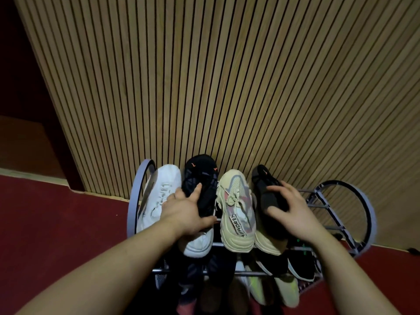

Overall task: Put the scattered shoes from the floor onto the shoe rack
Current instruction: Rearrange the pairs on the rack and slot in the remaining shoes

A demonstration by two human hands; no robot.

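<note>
Head view: person bends over shoe rack (132, 210) against slatted wall (227, 76); left hand (188, 212) curls thumb and forefinger round left black sneaker (200, 176), on top tier between white sneaker (156, 201) and cream sneaker (236, 212); right hand (295, 210) clasps right black sneaker (261, 178), which rides partly atop second cream shoe (268, 244); lower-tier shoes (286, 289) crowd below. Likely step: seating black pair; best push toes toward wall, shift right one onto bare bars at right, level heels before letting go.

Dim room: slatted wooden wall (227, 87) above dark red floor (56, 212).
</note>
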